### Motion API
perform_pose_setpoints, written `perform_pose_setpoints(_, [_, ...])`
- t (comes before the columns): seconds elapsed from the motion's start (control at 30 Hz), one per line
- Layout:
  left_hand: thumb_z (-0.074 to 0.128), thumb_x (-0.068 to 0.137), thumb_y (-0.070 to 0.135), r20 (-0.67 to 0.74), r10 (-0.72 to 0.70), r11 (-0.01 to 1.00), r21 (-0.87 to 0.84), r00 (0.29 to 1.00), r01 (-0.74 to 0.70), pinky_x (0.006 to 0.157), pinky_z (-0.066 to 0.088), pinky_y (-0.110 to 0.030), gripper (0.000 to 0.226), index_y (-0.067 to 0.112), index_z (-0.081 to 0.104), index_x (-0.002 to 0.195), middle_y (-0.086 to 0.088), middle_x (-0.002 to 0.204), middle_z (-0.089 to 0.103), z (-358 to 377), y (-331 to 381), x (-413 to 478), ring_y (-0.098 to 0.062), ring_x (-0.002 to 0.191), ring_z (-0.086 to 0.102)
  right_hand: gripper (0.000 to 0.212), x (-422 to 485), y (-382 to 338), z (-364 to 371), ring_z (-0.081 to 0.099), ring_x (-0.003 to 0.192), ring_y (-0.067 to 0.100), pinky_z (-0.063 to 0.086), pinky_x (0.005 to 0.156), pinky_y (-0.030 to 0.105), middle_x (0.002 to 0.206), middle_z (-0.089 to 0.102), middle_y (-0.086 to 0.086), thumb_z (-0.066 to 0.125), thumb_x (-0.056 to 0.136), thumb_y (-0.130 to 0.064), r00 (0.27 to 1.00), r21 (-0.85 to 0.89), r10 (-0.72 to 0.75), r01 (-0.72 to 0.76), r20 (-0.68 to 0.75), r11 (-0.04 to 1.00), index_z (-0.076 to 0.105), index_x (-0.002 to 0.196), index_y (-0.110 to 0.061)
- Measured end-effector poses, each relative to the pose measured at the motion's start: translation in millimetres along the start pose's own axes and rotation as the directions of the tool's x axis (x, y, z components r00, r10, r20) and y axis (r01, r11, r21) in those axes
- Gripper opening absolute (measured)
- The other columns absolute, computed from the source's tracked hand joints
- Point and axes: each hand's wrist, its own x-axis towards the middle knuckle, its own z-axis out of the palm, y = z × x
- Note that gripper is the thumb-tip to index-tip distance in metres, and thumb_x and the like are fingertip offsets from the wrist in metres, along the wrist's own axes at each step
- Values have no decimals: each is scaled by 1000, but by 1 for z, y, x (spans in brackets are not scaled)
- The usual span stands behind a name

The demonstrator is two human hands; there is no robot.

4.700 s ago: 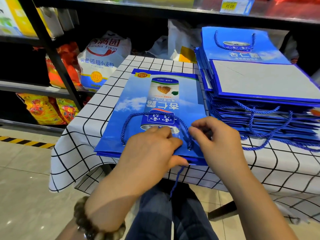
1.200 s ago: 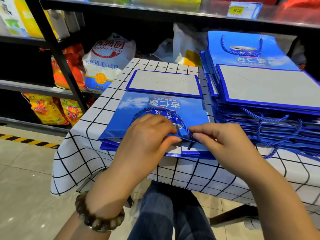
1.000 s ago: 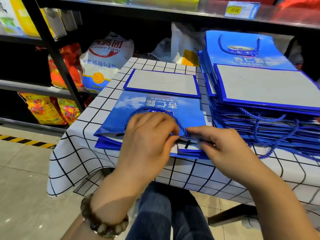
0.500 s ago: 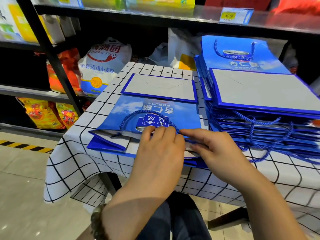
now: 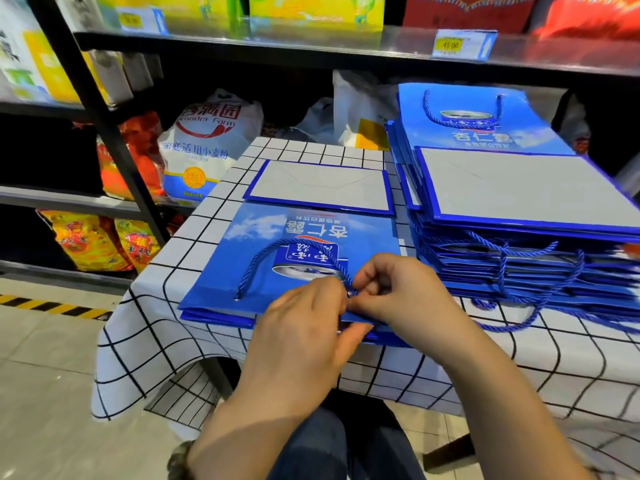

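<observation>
Beaded bracelet (image 5: 180, 459) on left wrist (dark beads), blue jeans (image 5: 329, 448).

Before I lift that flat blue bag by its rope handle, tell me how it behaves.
The rope handle looks limp, lying in a loose curve, so it will probably flop. The blue bag lies folded flat and thin: likely light, and may sag open.

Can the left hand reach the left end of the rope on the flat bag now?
Probably yes. That rope end lies bare on the bag, close beside the left hand, with nothing between them.
</observation>
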Motion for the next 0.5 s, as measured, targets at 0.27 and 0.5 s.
perform_pose_setpoints(0.27, [65,65,54,152,77,979,178,985,-104,57,47,-23,34,24,65,80,9,72,63,0,-5,-5,-15,64,64,26,3,15,5,57,67,17,44,60,25,65,58,1,68,76,-11,961,-48,-40,27,-274,998,49,64,-24])
perform_pose_setpoints(0.5, [41,81,44,52,91,990,103,995,-96,66,35,-29,32,24,66,88,9,74,67,-21,-13,-2,-17,64,65,28,-21,21,-18,59,79,-7,40,68,4,87,66,-23,49,79,-44,961,264,-222,260,-164,929,64,95,-26])
